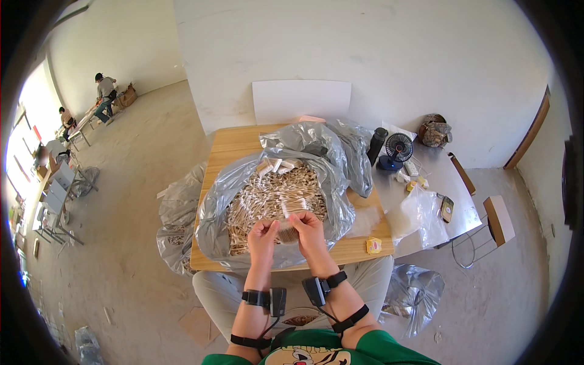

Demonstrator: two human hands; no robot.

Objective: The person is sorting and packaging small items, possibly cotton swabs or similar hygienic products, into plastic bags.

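On a wooden bench [234, 139]: cotton swabs [258, 201] heaped inside an open grey bag [210, 226].
Pinched in nearly closed left hand [262, 242] and right hand [309, 232], over the bag's near side: apparently a clear swab packet [287, 233]. Best held level, edges gripped lightly.

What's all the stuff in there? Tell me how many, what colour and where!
Cotton swabs: uncountable, tan and white, in the open bag
Open bag: one, grey, wooden table
Wooden table: one, light brown, centre
See-through packet: one, clear, between both hands
Small packet: one, yellow, wooden table's right corner
Metal table: one, silver, right
Fan: one, black and blue, metal table
Bottle: one, black, beside fan
Board: one, white, against wall
Floor bags: several, greyish, around tables
Other people: at least three, far left
Shirt: one, green, bottom
Left hand: one, bare, packet's left
Right hand: one, bare, packet's right
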